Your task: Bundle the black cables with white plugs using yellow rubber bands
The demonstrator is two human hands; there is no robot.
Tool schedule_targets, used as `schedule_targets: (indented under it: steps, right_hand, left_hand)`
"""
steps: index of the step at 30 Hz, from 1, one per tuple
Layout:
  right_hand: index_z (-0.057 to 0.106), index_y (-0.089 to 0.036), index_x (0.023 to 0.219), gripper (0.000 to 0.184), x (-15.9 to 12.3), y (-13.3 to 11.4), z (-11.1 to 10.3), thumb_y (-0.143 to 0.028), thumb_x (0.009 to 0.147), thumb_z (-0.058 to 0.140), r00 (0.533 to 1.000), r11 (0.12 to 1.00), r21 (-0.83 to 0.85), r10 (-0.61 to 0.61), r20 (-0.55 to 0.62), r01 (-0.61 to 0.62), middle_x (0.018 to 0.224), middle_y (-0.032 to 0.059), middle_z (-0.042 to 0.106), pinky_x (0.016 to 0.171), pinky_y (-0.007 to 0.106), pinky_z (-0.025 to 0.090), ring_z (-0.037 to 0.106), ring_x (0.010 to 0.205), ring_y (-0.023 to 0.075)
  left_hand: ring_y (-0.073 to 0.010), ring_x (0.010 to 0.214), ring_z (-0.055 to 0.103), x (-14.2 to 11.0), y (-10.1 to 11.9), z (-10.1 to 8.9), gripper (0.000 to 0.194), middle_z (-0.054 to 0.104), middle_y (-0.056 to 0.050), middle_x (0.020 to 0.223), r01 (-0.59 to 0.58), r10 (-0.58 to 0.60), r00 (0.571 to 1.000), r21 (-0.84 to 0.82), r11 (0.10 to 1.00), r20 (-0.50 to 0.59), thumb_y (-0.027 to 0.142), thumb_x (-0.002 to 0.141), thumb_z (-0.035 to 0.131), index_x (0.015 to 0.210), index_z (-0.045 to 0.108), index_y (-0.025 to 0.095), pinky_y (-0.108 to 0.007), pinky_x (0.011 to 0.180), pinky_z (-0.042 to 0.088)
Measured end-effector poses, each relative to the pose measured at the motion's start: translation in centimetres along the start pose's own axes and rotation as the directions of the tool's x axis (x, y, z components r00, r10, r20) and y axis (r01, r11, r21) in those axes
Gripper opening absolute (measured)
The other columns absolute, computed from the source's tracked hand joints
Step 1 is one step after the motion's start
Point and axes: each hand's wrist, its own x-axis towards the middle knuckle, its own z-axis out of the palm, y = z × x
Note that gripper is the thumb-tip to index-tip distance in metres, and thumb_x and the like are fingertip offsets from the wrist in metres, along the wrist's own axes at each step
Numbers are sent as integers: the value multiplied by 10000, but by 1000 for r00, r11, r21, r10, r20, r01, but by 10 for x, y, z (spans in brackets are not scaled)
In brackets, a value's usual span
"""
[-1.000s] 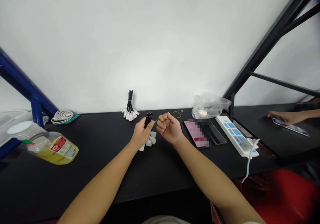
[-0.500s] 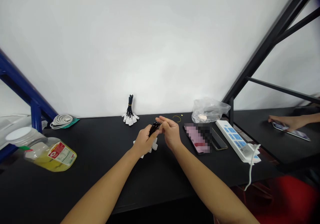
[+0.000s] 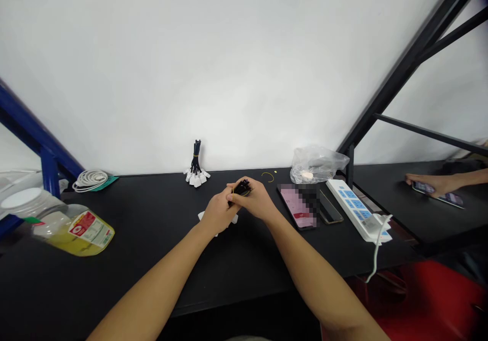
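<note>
black bundle (image 3: 241, 186) is above the desk (image 3: 152, 198), left grip (image 3: 218, 214) closed around it, right grip (image 3: 260, 198) at the yellow band (image 3: 247, 193), hold unclear; banding appears underway, the next turn likely requiring even tension.

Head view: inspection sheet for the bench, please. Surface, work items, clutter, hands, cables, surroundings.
Surface: black tabletop, against a white wall.
Work items: held black bundle, yellow band partly visible at it; upright bundle, banded, white ends splayed at foot; loose yellow strand.
Clutter: jar, pink-screened phone, dark phone, clear bag.
Hands: left hand grips the held bundle; right hand curls against its upper end, grip unclear.
Cables: coiled white cable; power strip with white cord.
Surroundings: blue frame, black frame, red object; co-worker's hand on a third phone.
</note>
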Motion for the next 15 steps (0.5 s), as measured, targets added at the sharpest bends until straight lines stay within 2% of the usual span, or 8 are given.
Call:
schedule_targets:
  steps: [4, 7, 11, 15]
  right_hand:
    - [655, -193, 812, 224, 0, -2, -2, -381, 752, 760, 999, 980, -199, 1, -41, -9, 815, 13, 728, 687, 280, 478, 657, 749, 176]
    - [622, -193, 765, 276, -1, -5, -4, -441, 764, 744, 999, 951, -308, 1, -51, -17, 667, -22, 638, 582, 251, 401, 572, 624, 142]
    - [578, -194, 782, 305, 0, -5, -9, -450, 762, 742, 1000, 969, -245, 25, 4, -23, 646, -44, 568, 543, 231, 358, 499, 594, 116]
    - [576, -187, 837, 299, 1, 0, -17, -455, 803, 705, 994, 990, -142, 23, 103, -8, 687, -44, 555, 546, 223, 356, 462, 601, 103]
  left_hand:
    - [-199, 811, 679, -1, 2, 0, 305, 715, -36, 906, 57, -61, 995, -54, 997, -79, 326, 863, 594, 1145, 601, 211, -299, 697, 477]
    - [-173, 694, 648, -2, 1, -1, 392, 689, -6, 812, 97, -105, 990, -89, 991, -89, 340, 872, 588, 1232, 513, 202, -289, 646, 464]
    - [-148, 650, 613, -1, 0, -3, 383, 667, 9, 786, 13, -18, 999, -119, 993, -36, 332, 913, 538, 1279, 507, 222, -285, 645, 457]
    - [-151, 701, 609, 2, -2, -6, 300, 657, -13, 802, -13, 7, 999, -169, 986, -41, 399, 938, 529, 1161, 587, 208, -280, 654, 458]
